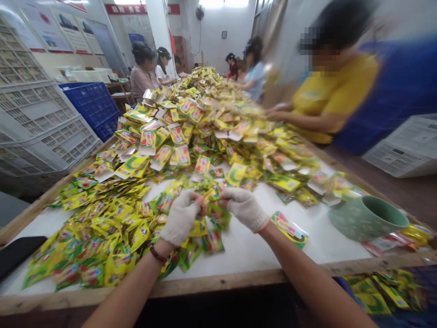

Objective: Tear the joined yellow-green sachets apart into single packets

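My left hand point(181, 216), in a white glove with bare fingertips, is closed on the left side of a small green-and-yellow packet point(210, 196). Opposite it, my right hand point(248, 209), gloved the same way, pinches that packet's right side. Motion blur hides whether there is more than one packet between the fingers. Loose packets point(119, 237) are heaped by my left hand and under both hands. A flat yellow-and-green pouch point(289, 229) lies on the white table top right of my right hand.
Open yellow cartons point(177, 134) form a long pile down the wood-edged table point(246, 278). A green roll point(368, 218) stands at right, a dark phone-like slab point(22, 255) at left. Several people work along both sides, one in a yellow shirt point(337, 95). Crates point(44, 123) are stacked at left.
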Available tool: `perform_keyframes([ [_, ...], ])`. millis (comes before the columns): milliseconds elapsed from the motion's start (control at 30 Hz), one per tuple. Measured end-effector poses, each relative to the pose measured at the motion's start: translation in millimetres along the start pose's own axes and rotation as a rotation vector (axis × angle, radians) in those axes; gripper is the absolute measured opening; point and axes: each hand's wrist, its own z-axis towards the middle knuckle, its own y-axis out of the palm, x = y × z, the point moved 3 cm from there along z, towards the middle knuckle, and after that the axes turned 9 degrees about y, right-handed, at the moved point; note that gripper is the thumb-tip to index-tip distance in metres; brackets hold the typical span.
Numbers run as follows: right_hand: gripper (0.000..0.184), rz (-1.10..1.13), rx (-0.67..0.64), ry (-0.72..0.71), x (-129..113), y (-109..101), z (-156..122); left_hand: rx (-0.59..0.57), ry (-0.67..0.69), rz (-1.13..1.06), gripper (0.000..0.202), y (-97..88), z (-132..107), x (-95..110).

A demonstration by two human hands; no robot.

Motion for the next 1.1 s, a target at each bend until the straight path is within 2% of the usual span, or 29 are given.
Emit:
perform_keyframes([
  [100,0.011,-0.041,-0.042,-0.079,-2.7,-2.1,-0.3,-0.084,0.074,0.183,0.017,0.9,-1.1,3.3],
  [233,0.012,-0.119,-0.124,-0.109,-4.1,-5.4,-0.9,-0.085,0.258,0.401,0.016,1.3,-3.3,12.8],
  [300,0.011,-0.117,-0.179,-0.105,-5.5,-5.3,-1.8,-0.099,0.222,0.356,0.017,2.4,-4.2,12.8],
  [400,0.011,-0.132,-0.219,-0.143,-9.5,-1.6,-3.7,-0.147,0.097,0.187,0.018,7.1,-5.8,7.9],
  [467,0.012,-0.156,-0.197,-0.169,-12.1,1.9,-4.6,-0.194,0.025,0.052,0.021,12.2,-6.7,4.2],
  [533,0.014,-0.133,-0.093,-0.128,-12.6,3.0,-4.4,-0.196,-0.021,-0.063,0.032,16.1,-6.5,2.3],
  [600,0.013,-0.066,0.065,-0.008,-10.1,1.7,-4.0,-0.097,-0.014,-0.125,0.036,15.6,-4.7,2.8],
  [667,0.011,0.020,0.133,0.133,-5.4,2.7,-4.2,0.044,0.018,-0.155,0.040,11.8,-2.7,4.2],
  [733,0.013,0.092,0.060,0.221,-1.3,7.5,-3.7,0.105,0.027,-0.163,0.043,8.3,-1.4,3.8],
  [800,0.013,0.149,-0.022,0.283,2.1,10.5,-2.8,0.095,0.025,-0.126,0.039,5.3,-0.6,1.6],
  [900,0.009,0.212,-0.048,0.330,4.9,5.7,-1.2,0.069,0.012,-0.031,0.030,0.2,-0.3,-3.6],
  [1100,0.006,0.086,-0.144,0.165,2.1,-6.4,-0.7,-0.126,0.034,0.157,0.023,3.4,-2.6,-4.2],
])
